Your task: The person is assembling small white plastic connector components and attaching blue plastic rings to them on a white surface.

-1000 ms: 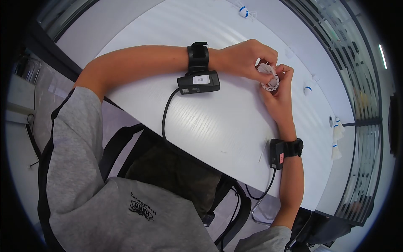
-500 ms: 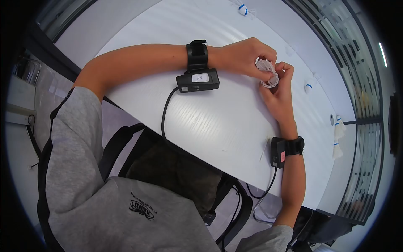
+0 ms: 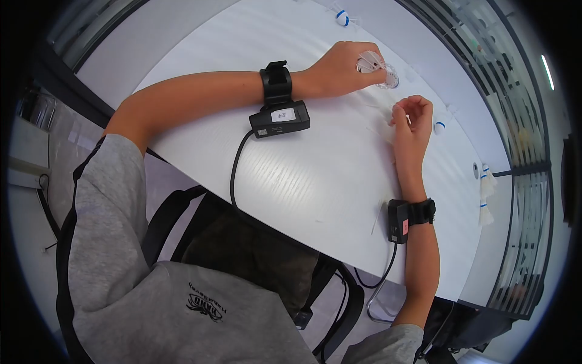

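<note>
My left hand (image 3: 341, 68) is closed on a white openwork piece (image 3: 371, 62). The piece's clear, lattice-like rim sticks out beyond the fingertips, above the white table (image 3: 279, 182). Below and to the right is my right hand (image 3: 414, 124), apart from the piece, with its thumb and fingers curled together in a loose ring. Whatever may be between those fingertips is too small to make out. Near the right hand, a small white cap with a blue band (image 3: 439, 127) lies on the table. Faint thin strands show just left of the right fingers.
At the table's far edge lies another blue-banded white piece (image 3: 342, 18). White shuttlecock-like pieces (image 3: 485, 182) and a small round item (image 3: 476, 169) are at the right. Black wrist devices (image 3: 280, 119) trail cables over the near edge. A black chair (image 3: 173, 212) stands below.
My left hand has moved up and left with the white piece. My right hand has let go of it and is now separate, its fingers curled.
</note>
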A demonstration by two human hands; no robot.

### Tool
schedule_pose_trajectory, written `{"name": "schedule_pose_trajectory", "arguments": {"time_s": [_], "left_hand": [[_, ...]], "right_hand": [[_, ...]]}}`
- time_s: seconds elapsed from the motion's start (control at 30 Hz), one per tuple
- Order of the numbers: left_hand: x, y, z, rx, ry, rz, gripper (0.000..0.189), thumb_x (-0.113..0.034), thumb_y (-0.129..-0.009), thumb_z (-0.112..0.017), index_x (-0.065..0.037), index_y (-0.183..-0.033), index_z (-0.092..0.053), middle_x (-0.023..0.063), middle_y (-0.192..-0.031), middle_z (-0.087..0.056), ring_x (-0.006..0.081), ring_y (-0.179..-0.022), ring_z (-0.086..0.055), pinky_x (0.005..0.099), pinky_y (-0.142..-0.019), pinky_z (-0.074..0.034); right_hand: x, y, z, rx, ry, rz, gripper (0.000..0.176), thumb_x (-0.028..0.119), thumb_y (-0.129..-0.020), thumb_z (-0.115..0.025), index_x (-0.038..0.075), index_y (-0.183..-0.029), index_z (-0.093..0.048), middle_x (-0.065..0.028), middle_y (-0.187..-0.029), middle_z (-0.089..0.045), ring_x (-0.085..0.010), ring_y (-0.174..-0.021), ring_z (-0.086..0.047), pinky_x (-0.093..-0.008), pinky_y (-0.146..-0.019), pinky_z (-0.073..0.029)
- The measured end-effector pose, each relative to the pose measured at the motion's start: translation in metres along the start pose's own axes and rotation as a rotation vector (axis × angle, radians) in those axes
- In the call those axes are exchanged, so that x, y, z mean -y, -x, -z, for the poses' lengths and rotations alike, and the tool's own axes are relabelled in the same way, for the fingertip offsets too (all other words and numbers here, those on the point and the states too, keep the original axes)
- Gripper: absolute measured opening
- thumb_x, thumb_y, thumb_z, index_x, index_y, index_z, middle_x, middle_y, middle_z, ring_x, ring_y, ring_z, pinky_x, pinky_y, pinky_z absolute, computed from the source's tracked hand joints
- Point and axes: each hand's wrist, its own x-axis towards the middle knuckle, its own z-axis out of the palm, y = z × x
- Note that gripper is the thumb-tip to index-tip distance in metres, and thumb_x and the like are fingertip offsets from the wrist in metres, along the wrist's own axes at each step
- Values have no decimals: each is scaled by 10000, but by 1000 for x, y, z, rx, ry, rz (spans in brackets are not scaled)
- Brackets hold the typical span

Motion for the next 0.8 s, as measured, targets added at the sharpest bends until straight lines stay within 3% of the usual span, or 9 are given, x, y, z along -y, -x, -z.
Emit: {"name": "schedule_pose_trajectory", "arguments": {"time_s": [0.1,0.2,0.23,0.33,0.43,0.6,0.8], "left_hand": [[1,1,1,-3,-43,40,220,-221,-938,-711,-28,-1030,-663,66,-904,-711,125,-822,-651,274,-734,-524],[5,-1,1,27,-54,11,226,-215,-934,-706,-27,-1038,-635,55,-924,-693,131,-849,-643,283,-731,-525],[7,-3,1,23,-52,20,226,-215,-934,-705,-30,-1042,-633,55,-934,-692,133,-860,-643,286,-727,-524],[9,-2,-1,14,-58,36,224,-212,-934,-703,-38,-1053,-628,56,-960,-691,140,-891,-644,296,-719,-522],[7,-3,-1,19,-80,29,221,-207,-936,-699,-41,-1065,-629,59,-972,-694,146,-914,-647,299,-716,-522],[7,-3,0,48,-98,64,238,-211,-944,-694,-34,-1091,-630,74,-968,-703,147,-880,-665,294,-695,-517],[-4,-1,1,82,105,166,248,-216,-1008,-636,-3,-1135,-617,110,-1021,-735,132,-692,-668,286,-667,-519]], "right_hand": [[-5,-3,5,27,45,2,206,43,-921,-663,31,-1112,-589,-51,-1049,-621,-126,-961,-586,-272,-787,-502],[2,0,0,125,275,123,229,73,-890,-702,60,-1114,-659,-43,-1097,-669,-166,-1000,-614,-302,-828,-504],[8,1,-1,129,343,136,260,122,-878,-742,95,-1136,-721,-52,-1200,-702,-228,-1077,-632,-360,-906,-510],[0,1,-2,158,549,281,203,163,-880,-769,96,-1071,-775,-79,-1230,-716,-268,-1154,-615,-389,-969,-503],[3,2,0,165,527,221,145,172,-873,-787,86,-988,-807,-78,-1234,-724,-297,-1187,-592,-405,-1009,-493],[6,3,-1,166,526,193,99,118,-874,-772,54,-949,-782,-75,-1181,-722,-303,-1120,-569,-397,-984,-479],[-3,3,-2,181,557,257,58,55,-920,-697,11,-957,-690,-107,-1077,-676,-315,-1003,-529,-409,-908,-457]]}}
